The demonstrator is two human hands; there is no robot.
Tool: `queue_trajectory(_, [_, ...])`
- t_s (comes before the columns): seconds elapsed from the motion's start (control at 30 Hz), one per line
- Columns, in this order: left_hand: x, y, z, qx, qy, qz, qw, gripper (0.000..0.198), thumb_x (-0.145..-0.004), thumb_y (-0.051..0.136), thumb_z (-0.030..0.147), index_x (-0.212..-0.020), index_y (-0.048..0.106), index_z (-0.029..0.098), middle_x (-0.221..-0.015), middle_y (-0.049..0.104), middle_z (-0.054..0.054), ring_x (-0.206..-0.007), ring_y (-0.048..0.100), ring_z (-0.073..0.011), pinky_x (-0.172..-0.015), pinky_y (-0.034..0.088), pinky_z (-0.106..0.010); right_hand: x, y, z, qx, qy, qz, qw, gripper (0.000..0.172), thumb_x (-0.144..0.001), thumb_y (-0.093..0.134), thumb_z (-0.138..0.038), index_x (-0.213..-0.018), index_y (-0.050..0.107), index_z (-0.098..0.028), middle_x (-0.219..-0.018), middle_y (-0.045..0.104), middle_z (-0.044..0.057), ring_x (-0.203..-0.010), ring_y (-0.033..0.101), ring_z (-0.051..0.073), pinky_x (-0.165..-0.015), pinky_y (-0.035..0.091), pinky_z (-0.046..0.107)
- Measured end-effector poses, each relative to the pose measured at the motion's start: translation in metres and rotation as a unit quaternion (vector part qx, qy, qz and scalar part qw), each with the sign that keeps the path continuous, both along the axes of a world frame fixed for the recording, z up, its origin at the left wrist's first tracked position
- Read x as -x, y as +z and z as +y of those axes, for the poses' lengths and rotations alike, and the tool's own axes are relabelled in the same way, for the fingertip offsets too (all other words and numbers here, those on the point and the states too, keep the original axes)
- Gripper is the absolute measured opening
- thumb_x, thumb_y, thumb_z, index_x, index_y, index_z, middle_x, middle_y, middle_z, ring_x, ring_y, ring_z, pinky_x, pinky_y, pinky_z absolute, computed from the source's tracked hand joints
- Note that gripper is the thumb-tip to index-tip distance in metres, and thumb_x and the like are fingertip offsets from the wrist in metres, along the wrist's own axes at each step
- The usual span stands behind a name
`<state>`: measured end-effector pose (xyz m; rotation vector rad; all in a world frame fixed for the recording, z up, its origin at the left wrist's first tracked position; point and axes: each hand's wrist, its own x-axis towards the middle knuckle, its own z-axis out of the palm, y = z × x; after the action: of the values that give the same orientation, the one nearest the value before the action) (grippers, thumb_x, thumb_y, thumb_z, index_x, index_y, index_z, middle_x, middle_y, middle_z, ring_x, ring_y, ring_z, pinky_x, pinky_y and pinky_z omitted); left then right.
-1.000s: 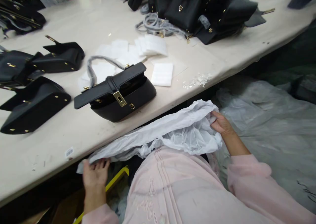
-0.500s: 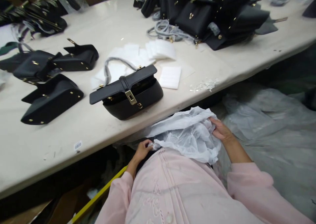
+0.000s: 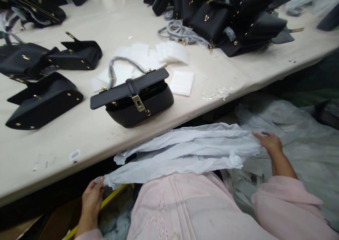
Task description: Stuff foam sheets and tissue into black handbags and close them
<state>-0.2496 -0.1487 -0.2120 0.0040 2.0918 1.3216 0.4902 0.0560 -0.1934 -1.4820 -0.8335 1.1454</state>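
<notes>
Crumpled white tissue paper (image 3: 180, 151) stretches in long folds between my hands, just below the table's front edge. My left hand (image 3: 91, 199) pinches its left end, with thumb and fingers pressed together. At the right end, my right hand (image 3: 270, 144) grips the paper between thumb and fingers. A black handbag (image 3: 140, 102) stands on the table above the paper, its flap loose over the front opening. It has a gold clasp (image 3: 138, 103) on a strap and a wrapped handle (image 3: 112, 70) arching up behind.
More black handbags (image 3: 43, 102) lie at the left of the table (image 3: 106, 141), and a large pile (image 3: 238, 17) fills the back right. White foam sheets (image 3: 182, 83) and small white scraps (image 3: 218, 93) lie near the handbag. Plastic sheeting (image 3: 304, 162) covers the area at right.
My hands have moved apart, left hand to the left and right hand to the right. The bunched tissue paper is now drawn out into a long strip between them.
</notes>
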Motion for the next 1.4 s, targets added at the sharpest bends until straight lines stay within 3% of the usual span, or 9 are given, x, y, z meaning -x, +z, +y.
queue_trajectory(0.1, [-0.013, -0.001, 0.003, -0.043, 0.0, -0.017, 0.999, 0.029, -0.054, 0.075, 0.02, -0.077, 0.059, 0.014, -0.073, 0.061, 0.001, -0.064, 0.057, -0.0103, -0.058, 0.049, -0.02, 0.047, 0.036, 0.022, -0.065, -0.043, -0.299, 0.951, 0.017, -0.073, 0.071, -0.038, -0.087, 0.065, -0.03, -0.11, 0.066, 0.004, -0.113, 0.059, 0.03, -0.105, 0.044, 0.047])
queue_trajectory(0.23, [-0.019, 0.01, 0.004, -0.079, -0.02, -0.027, 0.996, 0.031, -0.055, 0.079, 0.024, -0.078, 0.06, 0.015, -0.074, 0.061, 0.002, -0.067, 0.057, -0.0095, -0.06, 0.049, -0.018, 0.15, 0.071, 0.054, -0.089, 0.171, -0.378, 0.905, 0.033, -0.078, 0.067, -0.053, -0.088, 0.071, -0.023, -0.093, 0.07, 0.006, -0.088, 0.066, 0.028, -0.087, 0.053, 0.042])
queue_trajectory(0.33, [-0.019, 0.018, 0.001, -0.097, -0.028, -0.022, 0.995, 0.035, -0.053, 0.081, 0.026, -0.079, 0.06, 0.016, -0.074, 0.061, 0.003, -0.068, 0.056, -0.0091, -0.061, 0.049, -0.017, 0.234, 0.063, 0.065, -0.084, 0.455, -0.412, 0.785, 0.041, -0.081, 0.067, -0.052, -0.105, 0.068, -0.019, -0.116, 0.065, 0.011, -0.107, 0.059, 0.03, -0.096, 0.045, 0.039])
queue_trajectory(0.5, [-0.022, 0.025, -0.021, -0.087, -0.017, 0.016, 0.996, 0.041, -0.048, 0.083, 0.033, -0.08, 0.062, 0.017, -0.075, 0.062, 0.003, -0.069, 0.057, -0.0117, -0.061, 0.049, -0.021, 0.331, 0.035, 0.046, -0.025, 0.567, -0.48, 0.669, 0.043, -0.084, 0.066, -0.047, -0.102, 0.066, -0.008, -0.106, 0.065, 0.022, -0.108, 0.057, 0.036, -0.094, 0.039, 0.045])
queue_trajectory(0.7, [-0.028, 0.034, -0.032, 0.06, -0.08, 0.149, 0.984, 0.052, -0.045, 0.077, 0.05, -0.083, 0.068, 0.016, -0.075, 0.066, -0.001, -0.068, 0.058, -0.0172, -0.064, 0.048, -0.029, 0.353, 0.055, 0.005, -0.026, 0.697, -0.301, 0.65, 0.047, -0.097, 0.04, -0.054, -0.091, 0.066, -0.016, -0.087, 0.068, 0.006, -0.081, 0.064, 0.02, -0.063, 0.043, 0.024])
queue_trajectory(0.93, [-0.036, 0.024, 0.014, 0.013, -0.095, 0.224, 0.97, 0.047, -0.054, 0.069, 0.051, -0.085, 0.066, 0.015, -0.075, 0.063, -0.001, -0.068, 0.056, -0.0163, -0.07, 0.048, -0.031, 0.347, 0.079, -0.003, 0.008, 0.781, -0.196, 0.593, 0.094, -0.06, 0.079, -0.053, -0.139, 0.042, -0.016, -0.131, 0.053, 0.014, -0.112, 0.054, 0.03, -0.089, 0.044, 0.032])
queue_trajectory(1.03, [-0.03, 0.022, 0.021, 0.009, -0.093, 0.233, 0.968, 0.042, -0.059, 0.068, 0.046, -0.085, 0.065, 0.014, -0.077, 0.063, -0.004, -0.073, 0.058, -0.0191, -0.079, 0.05, -0.036, 0.348, 0.084, -0.004, 0.035, 0.763, -0.188, 0.617, 0.052, -0.064, 0.074, -0.03, -0.112, 0.061, -0.015, -0.104, 0.065, 0.006, -0.092, 0.06, 0.025, -0.073, 0.046, 0.026])
queue_trajectory(1.2, [-0.058, 0.092, 0.028, -0.013, -0.151, 0.312, 0.938, 0.049, -0.057, 0.076, 0.031, -0.104, 0.068, 0.02, -0.108, 0.061, -0.008, -0.11, 0.054, -0.0298, -0.11, 0.03, -0.045, 0.342, 0.103, -0.005, 0.012, 0.719, -0.107, 0.687, 0.017, -0.068, 0.051, -0.011, -0.083, 0.06, -0.015, -0.077, 0.062, -0.003, -0.07, 0.055, 0.015, -0.057, 0.037, 0.019])
queue_trajectory(1.4, [-0.182, 0.19, 0.083, -0.224, -0.462, 0.041, 0.857, 0.089, -0.029, 0.089, 0.007, -0.113, 0.065, 0.021, -0.136, 0.051, -0.013, -0.139, 0.027, -0.0387, -0.117, 0.012, -0.051, 0.356, 0.132, -0.016, -0.238, 0.712, -0.24, 0.616, 0.019, -0.074, 0.052, -0.008, -0.085, 0.064, -0.016, -0.091, 0.067, 0.005, -0.087, 0.06, 0.021, -0.079, 0.043, 0.028])
